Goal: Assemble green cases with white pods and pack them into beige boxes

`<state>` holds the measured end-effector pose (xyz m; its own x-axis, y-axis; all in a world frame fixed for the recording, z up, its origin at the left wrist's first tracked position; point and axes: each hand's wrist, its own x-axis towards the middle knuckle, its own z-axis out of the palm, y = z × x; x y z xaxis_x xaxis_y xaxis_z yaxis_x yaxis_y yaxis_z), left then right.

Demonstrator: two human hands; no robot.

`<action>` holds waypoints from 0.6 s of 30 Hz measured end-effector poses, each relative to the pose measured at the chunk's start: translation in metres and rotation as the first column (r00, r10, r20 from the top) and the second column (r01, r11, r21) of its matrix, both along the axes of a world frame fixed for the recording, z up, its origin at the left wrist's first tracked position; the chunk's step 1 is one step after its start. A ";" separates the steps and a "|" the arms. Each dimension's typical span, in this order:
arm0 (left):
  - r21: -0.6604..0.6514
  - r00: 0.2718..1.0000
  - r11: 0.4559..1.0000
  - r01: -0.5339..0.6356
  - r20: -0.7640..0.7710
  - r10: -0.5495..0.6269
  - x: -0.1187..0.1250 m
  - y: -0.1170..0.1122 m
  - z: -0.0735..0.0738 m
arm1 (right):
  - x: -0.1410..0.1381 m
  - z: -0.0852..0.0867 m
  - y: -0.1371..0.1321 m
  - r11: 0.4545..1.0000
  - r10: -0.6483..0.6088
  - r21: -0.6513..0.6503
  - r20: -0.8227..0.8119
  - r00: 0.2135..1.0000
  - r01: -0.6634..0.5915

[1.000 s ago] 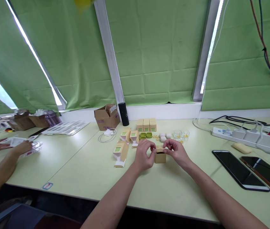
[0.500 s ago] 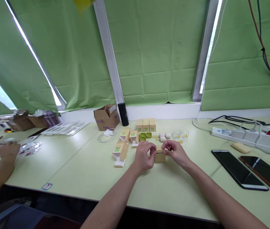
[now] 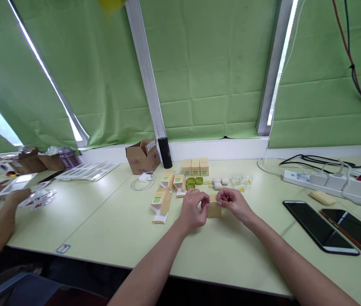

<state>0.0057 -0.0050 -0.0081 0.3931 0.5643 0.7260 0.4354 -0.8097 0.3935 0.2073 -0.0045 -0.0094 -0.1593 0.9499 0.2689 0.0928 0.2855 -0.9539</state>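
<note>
Looking first at the green curtains [image 3: 208, 68], then down onto the pale table [image 3: 119, 233]. Spotting a brown carton [image 3: 143, 161] at the back with flaps up, then swinging right to a large phone [image 3: 320, 225] lying flat. Here, in the middle, with the left hand [image 3: 194, 208]: pinching narrow, thumb to finger, on the upper left of a small brown box [image 3: 214, 211]. Matching that with the right hand [image 3: 234, 202], pinching just as narrow at the top right edge. Standing upright on the table, between both hands. To the left, finding three open boxes [image 3: 161, 199]. Behind, running down through olive-green cups [image 3: 199, 181], white pieces [image 3: 217, 186] and, smallest, tiny yellow pieces [image 3: 206, 182].
</note>
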 end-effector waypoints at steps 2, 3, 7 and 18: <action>-0.011 1.000 1.000 0.001 -0.005 -0.001 0.000 0.000 0.000 | -0.001 0.002 -0.001 1.000 0.004 -0.007 -0.022 1.000 -0.004; -0.020 1.000 1.000 0.002 -0.009 -0.002 0.000 -0.001 0.000 | -0.001 0.003 -0.002 1.000 -0.002 -0.007 -0.032 0.999 0.002; -0.070 0.999 0.997 -0.031 0.040 0.034 0.001 0.002 -0.001 | -0.002 0.003 -0.002 1.000 -0.030 -0.007 -0.058 0.998 0.029; -0.459 0.974 0.886 0.067 0.223 0.042 0.008 0.008 -0.011 | -0.002 -0.004 0.003 0.999 -0.038 -0.006 -0.068 0.997 0.038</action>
